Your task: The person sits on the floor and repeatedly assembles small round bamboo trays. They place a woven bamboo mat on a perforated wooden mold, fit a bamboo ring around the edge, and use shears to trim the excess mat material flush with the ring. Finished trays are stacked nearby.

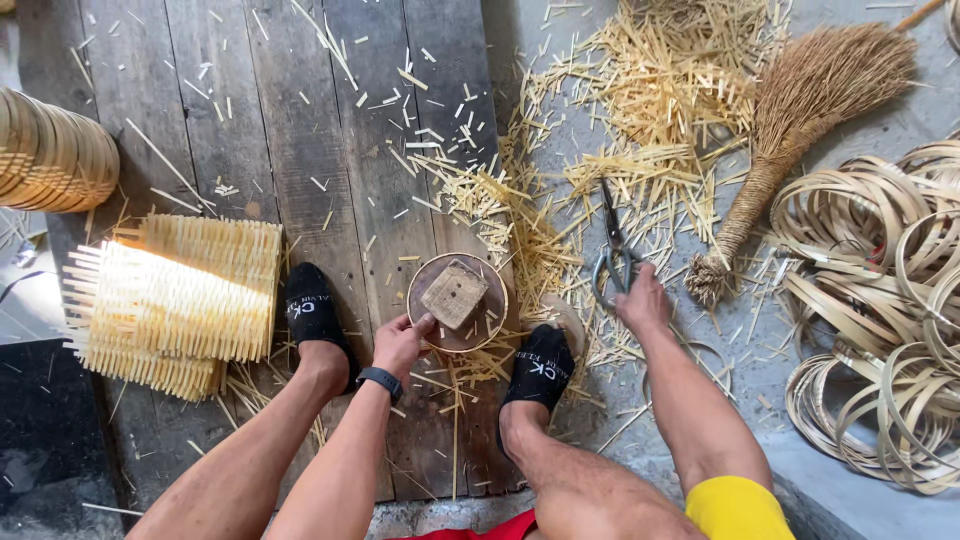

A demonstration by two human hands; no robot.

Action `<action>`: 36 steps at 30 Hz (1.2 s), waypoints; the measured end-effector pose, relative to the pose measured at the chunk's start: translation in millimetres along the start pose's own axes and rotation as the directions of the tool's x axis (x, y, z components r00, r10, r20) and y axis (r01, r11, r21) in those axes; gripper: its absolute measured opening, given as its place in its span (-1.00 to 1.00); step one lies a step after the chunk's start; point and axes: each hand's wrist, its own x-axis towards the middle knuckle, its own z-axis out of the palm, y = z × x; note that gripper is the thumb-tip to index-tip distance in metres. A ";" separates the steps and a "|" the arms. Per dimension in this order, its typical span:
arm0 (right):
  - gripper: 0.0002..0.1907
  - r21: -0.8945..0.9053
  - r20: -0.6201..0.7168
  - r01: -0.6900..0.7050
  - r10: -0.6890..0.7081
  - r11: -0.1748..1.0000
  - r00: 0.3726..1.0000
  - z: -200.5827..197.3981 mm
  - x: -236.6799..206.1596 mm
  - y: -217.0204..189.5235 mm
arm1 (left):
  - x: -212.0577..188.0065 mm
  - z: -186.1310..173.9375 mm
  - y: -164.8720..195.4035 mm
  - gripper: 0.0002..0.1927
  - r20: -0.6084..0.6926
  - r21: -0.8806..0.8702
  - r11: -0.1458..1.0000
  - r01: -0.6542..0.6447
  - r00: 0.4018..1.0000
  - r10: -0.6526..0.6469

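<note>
Left hand (400, 343) grips the near rim of the round disc (457, 302), which lies on the planks (300, 150) between both feet with a wood block (454, 293) on top. Right hand (643, 300) closes on the scissors (612, 250), lying on the strewn floor just beyond its fingers.

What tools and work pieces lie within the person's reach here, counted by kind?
Scissors, under the right hand: 1
Round disc with a square block, held by the left hand: 1
Straw hand broom: 1
Stacks of woven square mats: 1
Total: 4
</note>
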 end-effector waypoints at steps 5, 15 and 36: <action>-0.54 0.286 0.281 -0.089 0.005 0.954 0.960 -0.5 -2.9 3.5 | 3.6 0.8 2.4 -0.75 -0.025 0.064 0.997 -0.045 0.999 0.047; -0.45 -0.174 -0.058 0.648 -0.665 0.742 0.745 2.6 -49.1 -37.8 | 13.4 -6.4 6.6 -0.75 -0.025 0.142 0.987 -0.076 0.996 0.081; -0.27 -0.169 -0.009 0.188 -0.192 0.968 0.981 4.6 -17.2 -30.6 | -6.6 -12.6 21.5 -0.68 0.142 0.120 0.910 -0.397 0.914 0.380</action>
